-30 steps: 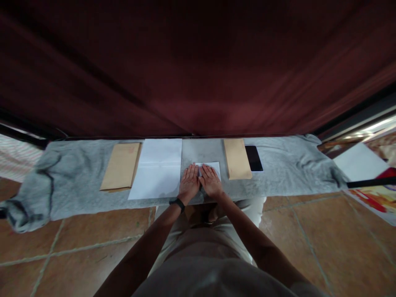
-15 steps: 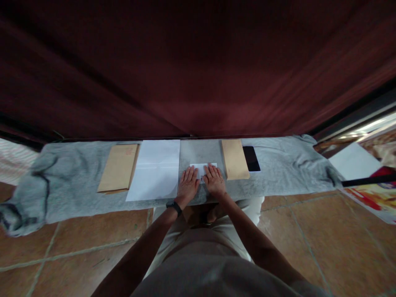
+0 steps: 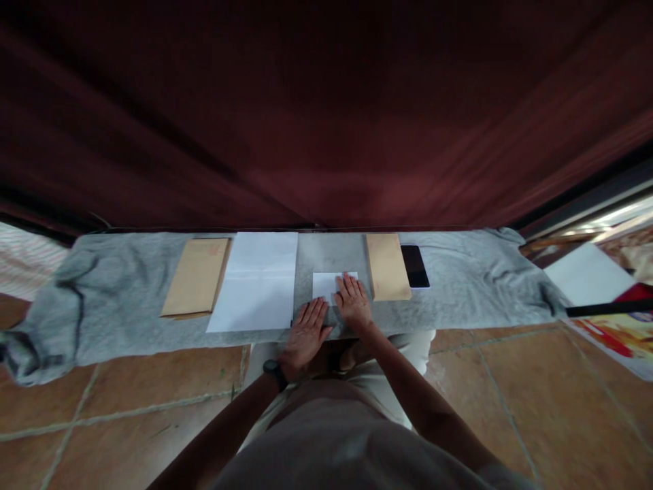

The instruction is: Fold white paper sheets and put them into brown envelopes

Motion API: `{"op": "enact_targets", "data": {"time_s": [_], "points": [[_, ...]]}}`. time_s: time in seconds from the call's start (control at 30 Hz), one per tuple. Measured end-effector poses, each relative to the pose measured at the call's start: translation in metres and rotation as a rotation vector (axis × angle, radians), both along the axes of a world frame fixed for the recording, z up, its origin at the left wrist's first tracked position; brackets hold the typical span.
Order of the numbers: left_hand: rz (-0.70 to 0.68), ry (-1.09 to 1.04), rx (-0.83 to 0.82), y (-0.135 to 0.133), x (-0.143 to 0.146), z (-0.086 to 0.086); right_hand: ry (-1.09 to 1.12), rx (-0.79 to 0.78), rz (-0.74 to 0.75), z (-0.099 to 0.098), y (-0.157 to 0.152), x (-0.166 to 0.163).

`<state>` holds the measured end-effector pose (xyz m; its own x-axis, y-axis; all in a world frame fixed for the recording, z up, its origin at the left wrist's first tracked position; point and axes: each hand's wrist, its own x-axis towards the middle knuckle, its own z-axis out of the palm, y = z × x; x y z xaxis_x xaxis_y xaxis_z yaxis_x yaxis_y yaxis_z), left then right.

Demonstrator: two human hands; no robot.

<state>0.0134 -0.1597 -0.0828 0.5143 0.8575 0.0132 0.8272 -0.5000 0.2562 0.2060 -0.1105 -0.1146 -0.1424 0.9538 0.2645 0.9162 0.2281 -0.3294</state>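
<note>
Pressing one folded paper [image 3: 323, 284], right hand [image 3: 353, 307] lies flat; left hand [image 3: 305, 335] open, empty; two envelopes [image 3: 196, 275] [image 3: 388, 267] nearby

Around you: a cloth-covered bench with loose stationery.
A grey cloth [image 3: 459, 286] covers the long bench in front of you, under a dark red curtain [image 3: 326, 122]. To your left a brown envelope [image 3: 196, 275] lies on it just beside a large white sheet [image 3: 258, 282]. To your right a second brown envelope [image 3: 388, 267] lies next to a dark phone [image 3: 414, 265]. Terracotta floor tiles [image 3: 127, 381] spread below. At far right you see another white sheet [image 3: 586, 273] and a colourful print [image 3: 617, 333].
</note>
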Motion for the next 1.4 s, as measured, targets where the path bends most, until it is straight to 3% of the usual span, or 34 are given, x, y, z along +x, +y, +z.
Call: {"op": "enact_targets", "data": {"time_s": [0.3, 0.43, 0.5, 0.6, 0.9, 1.13, 1.4], "points": [[0.024, 0.004, -0.005, -0.004, 0.013, 0.004, 0.019, -0.053, -0.002, 0.010, -0.001, -0.001], [0.026, 0.007, 0.024, -0.002, 0.021, 0.000, -0.014, -0.075, 0.156, 0.017, -0.015, 0.005], [0.021, 0.012, 0.045, -0.003, 0.019, -0.002, -0.044, -0.087, 0.284, 0.020, -0.025, 0.013], [0.011, 0.034, 0.067, -0.004, 0.012, -0.004, -0.082, -0.094, 0.361, 0.022, -0.040, 0.028], [0.022, 0.081, 0.102, -0.008, 0.005, -0.001, -0.100, -0.075, 0.342, 0.021, -0.060, 0.075], [0.027, 0.075, 0.098, -0.006, 0.009, 0.001, -0.057, -0.098, 0.339, 0.030, -0.050, 0.041], [0.008, 0.065, 0.084, 0.006, 0.014, -0.001, -0.047, -0.074, 0.297, 0.014, -0.046, 0.018]]}}
